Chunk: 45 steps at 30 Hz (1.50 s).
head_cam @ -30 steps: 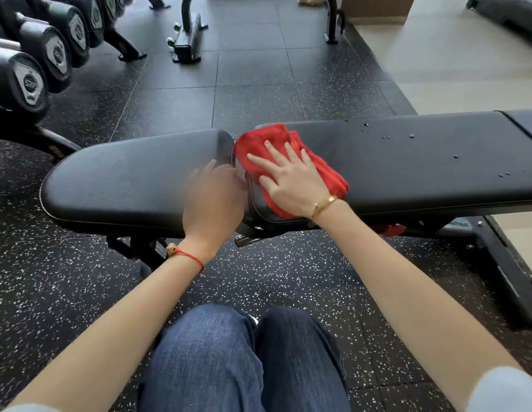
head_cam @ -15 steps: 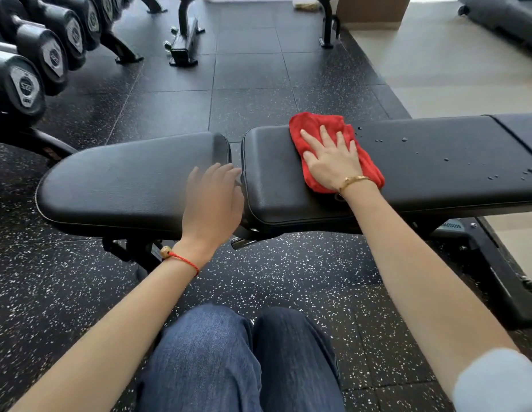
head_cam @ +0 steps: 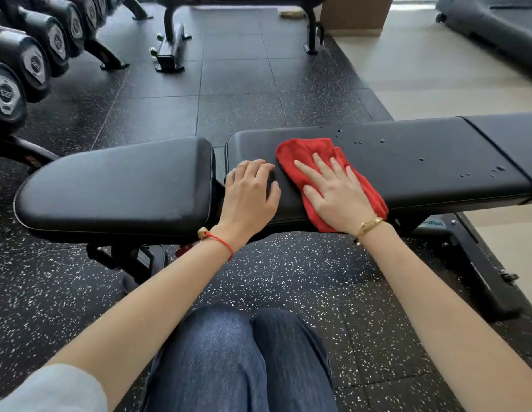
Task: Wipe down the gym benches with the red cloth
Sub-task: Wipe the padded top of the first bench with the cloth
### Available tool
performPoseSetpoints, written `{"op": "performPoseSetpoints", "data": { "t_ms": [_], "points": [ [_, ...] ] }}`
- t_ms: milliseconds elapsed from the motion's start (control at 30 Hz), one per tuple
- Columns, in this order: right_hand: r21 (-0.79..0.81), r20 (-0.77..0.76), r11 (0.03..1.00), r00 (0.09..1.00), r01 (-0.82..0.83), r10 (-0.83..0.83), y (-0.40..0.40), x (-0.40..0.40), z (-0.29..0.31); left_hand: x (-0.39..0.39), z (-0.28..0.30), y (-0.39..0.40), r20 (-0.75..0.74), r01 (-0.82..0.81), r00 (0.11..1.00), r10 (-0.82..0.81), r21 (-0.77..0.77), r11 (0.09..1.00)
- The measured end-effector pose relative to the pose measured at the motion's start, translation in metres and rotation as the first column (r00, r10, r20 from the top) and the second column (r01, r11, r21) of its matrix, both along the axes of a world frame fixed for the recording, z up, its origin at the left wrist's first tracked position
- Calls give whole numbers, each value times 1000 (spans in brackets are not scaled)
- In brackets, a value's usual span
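red cloth (head_cam: 306,156) lying diagonally, right hand (head_cam: 337,194) flat atop

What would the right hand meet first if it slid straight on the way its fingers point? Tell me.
The right hand lies flat on the red cloth, fingers pointing up-left. Past the cloth's far edge only bare back pad shows, then its far rim and the floor. The droplets sit off to the right.
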State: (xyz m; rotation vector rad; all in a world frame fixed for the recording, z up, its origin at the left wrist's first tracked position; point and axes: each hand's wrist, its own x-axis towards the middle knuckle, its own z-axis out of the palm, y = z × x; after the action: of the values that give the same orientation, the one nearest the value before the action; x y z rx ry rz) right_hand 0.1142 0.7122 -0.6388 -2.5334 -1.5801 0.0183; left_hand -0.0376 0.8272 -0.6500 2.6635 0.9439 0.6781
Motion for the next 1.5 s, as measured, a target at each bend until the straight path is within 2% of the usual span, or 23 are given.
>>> {"op": "performPoseSetpoints", "data": {
  "t_ms": [133, 233, 333, 433, 633, 800, 967, 1133, 1333, 1500],
  "points": [
    [-64, -36, 981, 982, 181, -183, -1, 45, 5, 4, -9, -4, 9, -27, 1000, 27, 30, 999],
    [-122, -89, 963, 964, 239, -250, 24, 63, 11, 5, -10, -5, 40, -40, 998, 39, 49, 998],
    [-117, -91, 969, 970, 217, -228, 51, 51, 12, 6, -10, -5, 31, -53, 998, 51, 59, 997],
    [-84, -73, 988, 988, 132, -138, 59, 26, 10, 5, -10, -5, 15, -48, 999, 48, 62, 997],
    [-44, -64, 999, 998, -18, 15, 5, 13, 7, 3, -8, -5, -5, -44, 999, 44, 64, 997],
    [-63, -52, 992, 993, 105, -109, -19, 51, 6, 3, -10, -5, 23, -33, 999, 31, 73, 997],
    [-140, -120, 949, 946, 284, -301, 29, 82, 13, 4, -11, -6, 0, -42, 999, 42, 77, 996],
    [-104, -91, 971, 970, 214, -224, 71, 43, 12, 3, -11, -3, -4, -33, 999, 34, 65, 997],
    [-33, -74, 999, 997, 24, -26, 33, -1, 6, 3, -15, 0, -6, -19, 1000, 20, 77, 997],
    [-37, -66, 987, 986, 153, -156, 2, 19, 6, 5, -15, 2, -18, -14, 1000, 15, 85, 996]
  ]
}}
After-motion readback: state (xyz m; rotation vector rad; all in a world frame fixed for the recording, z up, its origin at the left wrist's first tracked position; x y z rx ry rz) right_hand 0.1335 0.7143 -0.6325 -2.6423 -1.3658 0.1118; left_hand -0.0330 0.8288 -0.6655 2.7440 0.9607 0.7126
